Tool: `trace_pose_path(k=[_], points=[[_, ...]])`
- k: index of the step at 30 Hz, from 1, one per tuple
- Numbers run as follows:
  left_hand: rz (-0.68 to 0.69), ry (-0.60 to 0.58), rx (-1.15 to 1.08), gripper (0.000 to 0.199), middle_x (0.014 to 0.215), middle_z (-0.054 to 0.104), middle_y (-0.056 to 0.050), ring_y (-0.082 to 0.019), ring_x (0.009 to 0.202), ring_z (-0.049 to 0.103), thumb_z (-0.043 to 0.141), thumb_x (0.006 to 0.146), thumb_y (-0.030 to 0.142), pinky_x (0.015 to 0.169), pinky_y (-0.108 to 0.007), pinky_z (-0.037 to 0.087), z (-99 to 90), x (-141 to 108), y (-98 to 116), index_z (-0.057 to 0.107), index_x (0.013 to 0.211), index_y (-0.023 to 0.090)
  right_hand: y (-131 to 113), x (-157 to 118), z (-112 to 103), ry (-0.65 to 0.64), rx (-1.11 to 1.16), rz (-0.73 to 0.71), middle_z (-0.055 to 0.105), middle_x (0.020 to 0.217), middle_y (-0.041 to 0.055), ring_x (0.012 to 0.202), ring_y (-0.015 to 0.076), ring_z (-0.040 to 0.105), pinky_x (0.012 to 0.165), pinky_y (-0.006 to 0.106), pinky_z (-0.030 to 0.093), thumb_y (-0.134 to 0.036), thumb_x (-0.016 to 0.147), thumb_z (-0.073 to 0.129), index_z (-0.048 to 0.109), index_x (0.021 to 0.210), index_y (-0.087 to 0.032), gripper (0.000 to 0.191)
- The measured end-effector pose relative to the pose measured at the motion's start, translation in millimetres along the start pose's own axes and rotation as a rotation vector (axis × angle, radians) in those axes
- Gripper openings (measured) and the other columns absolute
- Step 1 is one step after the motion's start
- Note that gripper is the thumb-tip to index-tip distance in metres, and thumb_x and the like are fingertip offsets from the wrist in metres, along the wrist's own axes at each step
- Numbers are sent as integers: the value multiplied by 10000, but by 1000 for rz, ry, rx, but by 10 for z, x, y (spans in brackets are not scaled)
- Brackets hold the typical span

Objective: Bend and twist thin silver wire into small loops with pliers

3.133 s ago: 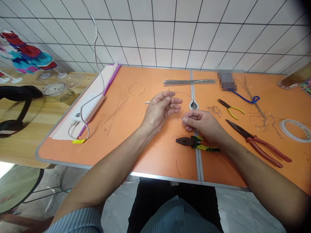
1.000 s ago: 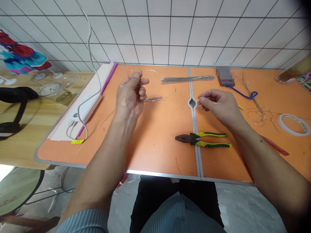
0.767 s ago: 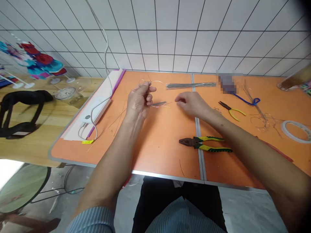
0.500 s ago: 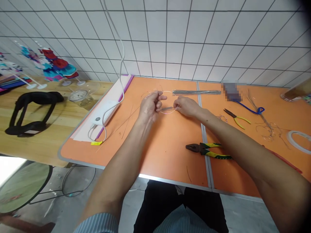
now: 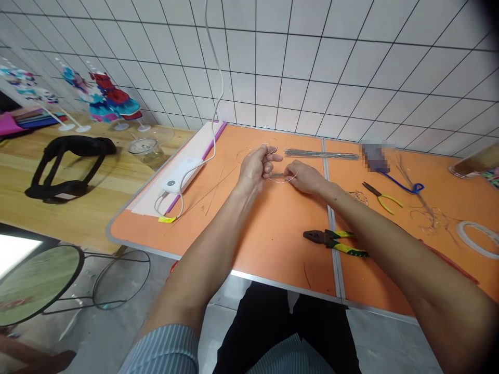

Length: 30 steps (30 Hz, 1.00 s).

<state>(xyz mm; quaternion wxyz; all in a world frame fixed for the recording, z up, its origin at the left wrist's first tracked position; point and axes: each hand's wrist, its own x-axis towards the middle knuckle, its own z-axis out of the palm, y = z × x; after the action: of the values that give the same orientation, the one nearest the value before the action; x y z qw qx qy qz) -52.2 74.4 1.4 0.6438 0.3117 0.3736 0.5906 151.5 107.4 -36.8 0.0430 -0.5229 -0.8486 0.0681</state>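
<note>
My left hand is raised a little over the orange table, thumb and index finger pinched on a thin wire bent in a curve. Its other fingers are loosely curled. The wire runs across to my right hand, whose fingers are closed on it with the tips mostly hidden. Fine loops of wire also rise behind the left fingers. Between the hands a short bundle of grey wire pieces shows, partly covered. Just beyond them lies a long bundle of straight metal wires.
Combination pliers lie under my right forearm, across the table seam. Farther right are yellow-handled pliers, tangled wire and a white ring. A white power strip with its cable stands left, near the tiled wall.
The view has turned slightly, so the scene sits farther right. My hands are a bit closer together, still on the wire, and its upper arc between them no longer shows.
</note>
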Motion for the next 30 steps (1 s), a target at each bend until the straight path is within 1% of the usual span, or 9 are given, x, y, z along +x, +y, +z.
trace_pose_path(k=[2,5,7,10,14,18,21,26,30], points=[[2,1,3,277,776,781,-56,-38,432,384,744,1053,401,421,-211,229,-12,12,-12,705,918,163,-28,17,21,-12,-9,9,726,1284,156,948,262,675,776,368,425,-248,1119,527,735,1126,-195,214],[-1,13,7,279,781,780,-49,-40,443,391,780,1027,421,419,-203,234,-22,22,-12,697,920,176,-62,3,42,-15,-24,18,724,1279,178,893,262,654,756,377,406,-229,1121,509,736,1130,-182,233],[-8,24,5,283,772,771,-41,-37,441,384,782,1025,423,416,-198,231,-29,26,13,694,922,175,-68,-20,42,-3,-19,22,725,1275,183,920,270,662,781,379,421,-233,1130,494,729,1165,-172,246],[-7,43,-26,298,747,756,-32,-33,428,367,763,1042,425,403,-199,215,-61,40,93,684,910,170,-48,-36,31,33,10,16,720,1327,171,1027,276,679,862,381,456,-245,1139,487,709,1238,-177,252],[47,74,-81,271,760,767,-26,-38,426,380,746,1053,405,389,-191,236,-147,72,219,677,898,194,-23,-6,51,27,38,-12,721,1346,143,1112,276,683,905,372,471,-261,1101,583,715,1227,-199,193],[44,113,-89,224,761,777,-22,-39,405,388,664,1079,316,375,-194,245,-202,98,269,657,883,208,-54,30,108,6,22,-24,720,1328,160,1063,282,679,849,376,453,-255,1122,531,716,1154,-194,197],[37,109,-84,210,752,774,-16,-39,401,398,684,1061,318,375,-194,251,-216,107,269,658,879,215,-81,19,123,4,-1,-16,711,1335,199,990,290,669,815,390,430,-247,1136,489,707,1155,-175,230],[52,116,-62,207,772,777,-8,-34,398,402,721,1042,343,382,-191,265,-250,121,293,663,885,221,-96,-105,42,38,17,-1,731,1252,185,965,290,651,799,385,412,-225,1128,475,683,1120,-192,211],[55,81,-83,210,751,777,-10,-51,393,399,741,1028,348,355,-205,282,-238,92,320,659,872,234,-131,-291,-51,78,55,11,756,1158,156,936,281,636,768,378,394,-182,1099,470,667,1100,-202,198]])
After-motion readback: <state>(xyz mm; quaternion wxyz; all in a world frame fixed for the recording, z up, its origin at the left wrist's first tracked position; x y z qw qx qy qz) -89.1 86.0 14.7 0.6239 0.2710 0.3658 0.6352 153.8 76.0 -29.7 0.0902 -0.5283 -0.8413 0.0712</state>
